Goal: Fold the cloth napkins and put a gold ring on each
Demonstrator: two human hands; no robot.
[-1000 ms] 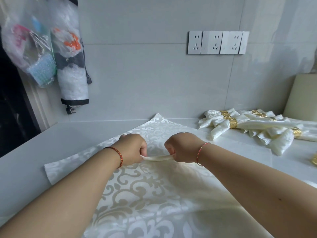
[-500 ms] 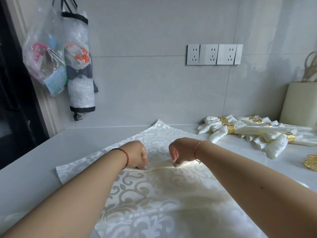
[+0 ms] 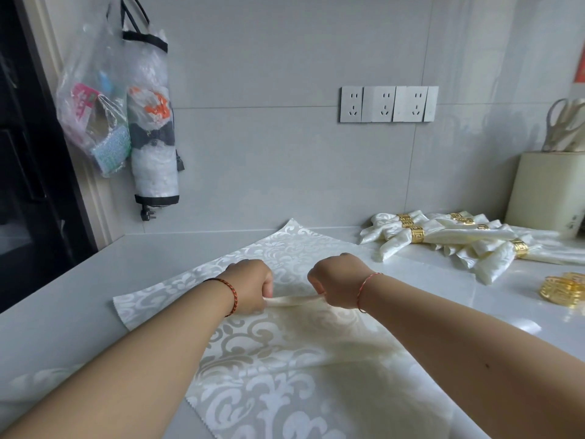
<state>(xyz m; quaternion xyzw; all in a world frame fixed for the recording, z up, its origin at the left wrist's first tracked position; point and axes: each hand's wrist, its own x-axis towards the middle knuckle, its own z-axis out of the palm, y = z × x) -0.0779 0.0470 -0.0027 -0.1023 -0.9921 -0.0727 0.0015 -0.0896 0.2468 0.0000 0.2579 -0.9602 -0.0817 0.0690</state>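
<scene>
A cream damask napkin (image 3: 285, 353) lies spread flat on the white counter (image 3: 79, 296). My left hand (image 3: 251, 285) and my right hand (image 3: 337, 285) sit side by side at its middle, each pinching one end of a narrow raised pleat (image 3: 292, 301) of the cloth between them. Several folded napkins (image 3: 456, 240) with gold rings around them lie in a heap at the back right. Loose gold rings (image 3: 563, 291) sit near the right edge.
Plastic bags (image 3: 95, 103) and a bag holder (image 3: 153, 128) hang on the wall at the left. A row of wall sockets (image 3: 387, 104) is above the counter. A cream knife block (image 3: 544, 191) with scissors stands at the far right.
Half a second ago the fingers pressed the fold down on the cloth; now both hands have pinched up a pleat and hold it lifted between them. The camera tilted slightly.
</scene>
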